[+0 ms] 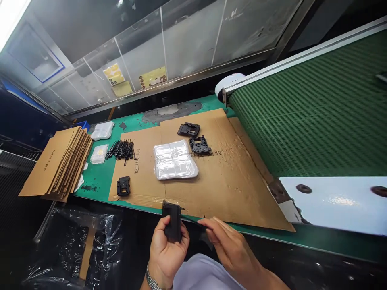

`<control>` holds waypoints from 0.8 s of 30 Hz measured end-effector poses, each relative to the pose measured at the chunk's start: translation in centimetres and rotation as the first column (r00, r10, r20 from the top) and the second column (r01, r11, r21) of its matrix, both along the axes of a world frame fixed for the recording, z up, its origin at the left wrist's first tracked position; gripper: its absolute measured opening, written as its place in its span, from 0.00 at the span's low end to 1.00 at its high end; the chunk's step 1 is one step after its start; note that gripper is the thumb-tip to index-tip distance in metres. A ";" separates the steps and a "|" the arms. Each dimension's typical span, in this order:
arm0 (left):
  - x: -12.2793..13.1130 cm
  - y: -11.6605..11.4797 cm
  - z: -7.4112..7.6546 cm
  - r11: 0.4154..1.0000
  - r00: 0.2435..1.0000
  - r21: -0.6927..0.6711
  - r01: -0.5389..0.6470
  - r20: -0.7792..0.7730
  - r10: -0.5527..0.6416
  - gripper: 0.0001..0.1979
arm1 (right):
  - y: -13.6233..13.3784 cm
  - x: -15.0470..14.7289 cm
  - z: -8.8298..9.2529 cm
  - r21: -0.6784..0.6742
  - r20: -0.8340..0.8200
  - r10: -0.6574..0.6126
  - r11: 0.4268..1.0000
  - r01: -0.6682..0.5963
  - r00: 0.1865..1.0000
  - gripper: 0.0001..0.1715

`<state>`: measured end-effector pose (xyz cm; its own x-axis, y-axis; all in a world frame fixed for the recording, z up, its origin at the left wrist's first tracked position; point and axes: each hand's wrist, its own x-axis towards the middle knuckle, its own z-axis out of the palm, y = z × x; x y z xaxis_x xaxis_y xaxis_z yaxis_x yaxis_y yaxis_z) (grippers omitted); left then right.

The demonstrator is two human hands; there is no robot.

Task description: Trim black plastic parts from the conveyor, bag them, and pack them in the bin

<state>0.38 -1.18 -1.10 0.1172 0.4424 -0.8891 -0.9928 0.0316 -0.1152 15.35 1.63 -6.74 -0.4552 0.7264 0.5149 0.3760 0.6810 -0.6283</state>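
Black plastic bracket (pixel 173 222) | long axis upright, pointing away from the body | left hand (pixel 167 257) curled closed around it | right hand (pixel 231 253) pinching black cable tie (pixel 193 222), tip at bracket's right edge

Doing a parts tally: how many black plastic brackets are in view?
4: two brackets together on the cardboard sheet, one at its left end, one in the left hand. Plastic sheeting lower left may hide more.

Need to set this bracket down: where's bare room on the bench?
Widest: bare cardboard sheet between the plastic-wrapped pack and the green conveyor belt. Smaller: between the pack and the lone black bracket. Crowded: around the black cable ties, the stacked cardboard, and the near edge by the left hand and right hand.
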 end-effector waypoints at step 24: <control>-3.2 2.2 -2.0 0.679 0.749 0.345 0.648 -0.448 -0.487 0.05 | 3.3 -1.8 4.0 0.064 0.128 0.227 0.970 -0.236 0.966 0.22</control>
